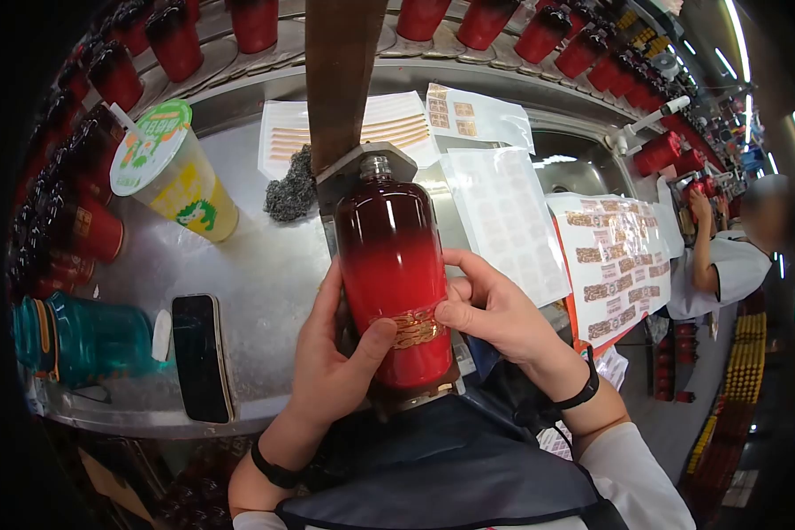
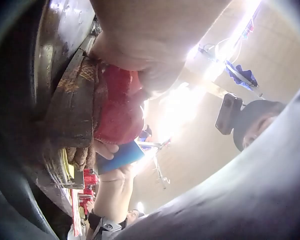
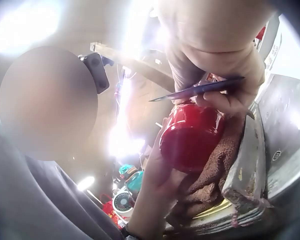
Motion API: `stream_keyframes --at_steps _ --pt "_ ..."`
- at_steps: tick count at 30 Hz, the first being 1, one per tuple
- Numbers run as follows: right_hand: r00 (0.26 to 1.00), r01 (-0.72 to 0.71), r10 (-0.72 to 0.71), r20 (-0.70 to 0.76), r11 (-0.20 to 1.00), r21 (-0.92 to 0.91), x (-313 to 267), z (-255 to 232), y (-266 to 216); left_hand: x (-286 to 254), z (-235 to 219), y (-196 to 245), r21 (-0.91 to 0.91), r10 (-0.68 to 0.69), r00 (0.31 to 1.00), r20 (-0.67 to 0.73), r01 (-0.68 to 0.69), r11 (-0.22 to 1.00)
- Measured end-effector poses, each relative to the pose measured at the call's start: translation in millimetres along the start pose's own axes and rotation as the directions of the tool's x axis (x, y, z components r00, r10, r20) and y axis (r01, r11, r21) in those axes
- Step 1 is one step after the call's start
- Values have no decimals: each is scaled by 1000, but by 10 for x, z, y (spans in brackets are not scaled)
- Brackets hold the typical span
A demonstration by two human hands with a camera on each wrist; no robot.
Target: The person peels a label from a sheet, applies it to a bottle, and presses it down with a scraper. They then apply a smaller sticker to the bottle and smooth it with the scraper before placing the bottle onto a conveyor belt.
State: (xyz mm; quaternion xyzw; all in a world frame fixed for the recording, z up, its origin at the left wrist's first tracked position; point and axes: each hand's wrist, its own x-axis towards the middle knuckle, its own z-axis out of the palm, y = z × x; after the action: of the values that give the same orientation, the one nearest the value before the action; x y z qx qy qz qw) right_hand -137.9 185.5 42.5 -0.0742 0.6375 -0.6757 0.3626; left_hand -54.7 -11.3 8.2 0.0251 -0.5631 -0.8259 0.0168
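A glossy bottle, black fading to red, lies on its side with its threaded neck pointing away. Near its base is an ornate gold label. My left hand grips the bottle's left side, thumb at the label's left end. On the other side, my right hand has its thumb at the label's right end. That hand also holds a flat blue scraper, seen nearly edge-on in the right wrist view, beside the red base. A brown cloth lies under the bottle.
Sticker sheets lie right of the bottle, beside a sink. To the left are a drink cup, a phone, a teal bottle and dark steel wool. Red bottles line a conveyor behind. Another person works at right.
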Motion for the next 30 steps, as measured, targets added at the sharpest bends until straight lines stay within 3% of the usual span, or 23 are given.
stream_keyframes --at_steps 6,8,13,19,30 --pt "999 -48 49 -21 998 36 -27 35 -61 -7 -48 -36 -36 -15 1000 11 16 999" --pt "997 -79 81 -21 996 50 -32 42 -90 -14 -67 -78 -13 52 998 47 -51 999" --pt "996 -84 84 -25 996 6 -44 43 -96 -33 -82 -143 25 75 997 21 -75 997" --pt "997 -75 71 43 989 124 -24 -18 -34 -23 -81 -212 114 182 983 -30 -177 978" --pt "994 -67 54 99 989 133 12 -129 35 -23 -96 -202 161 194 981 -29 -187 969"
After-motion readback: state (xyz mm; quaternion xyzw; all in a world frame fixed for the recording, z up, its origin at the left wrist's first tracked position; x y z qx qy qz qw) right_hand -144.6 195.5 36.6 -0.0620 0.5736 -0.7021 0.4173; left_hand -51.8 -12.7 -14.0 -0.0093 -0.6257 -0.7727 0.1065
